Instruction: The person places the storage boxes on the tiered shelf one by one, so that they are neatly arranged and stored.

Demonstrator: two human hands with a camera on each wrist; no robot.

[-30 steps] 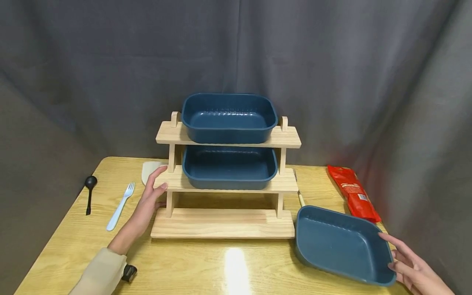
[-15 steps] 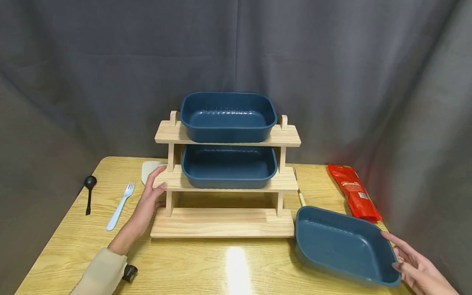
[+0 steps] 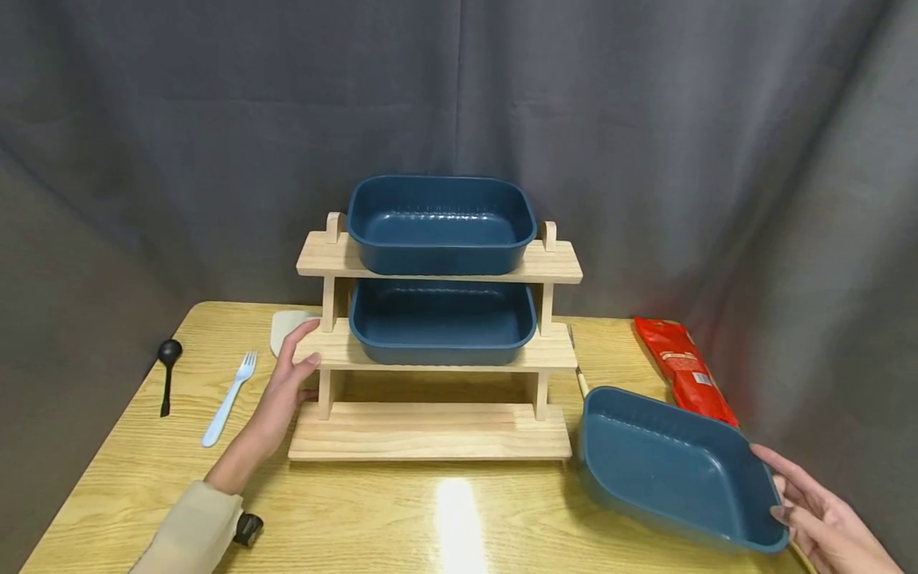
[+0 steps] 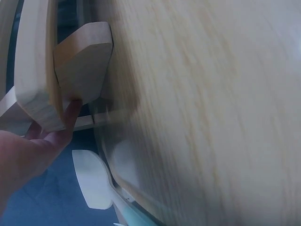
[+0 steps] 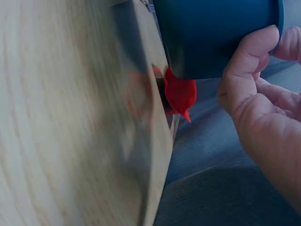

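Observation:
My right hand pinches the right rim of a dark blue plastic bin, thumb inside the wall and fingers outside. In the right wrist view the bin hangs a little above the table. My left hand grips the left end of the middle board of a three-tier wooden shelf; in the left wrist view its fingers curl round the board end. Two matching bins stand on that shelf, an upper bin on the top tier and a lower bin on the middle one.
A red packet lies behind the held bin. Left of the shelf are a light blue fork, a black spoon and a white spatula. A thin cream handle shows between shelf and bin. Grey curtains surround the table.
My right hand has moved slightly right and the held bin has risen a little with it, its left end higher. My left hand keeps its grip on the shelf.

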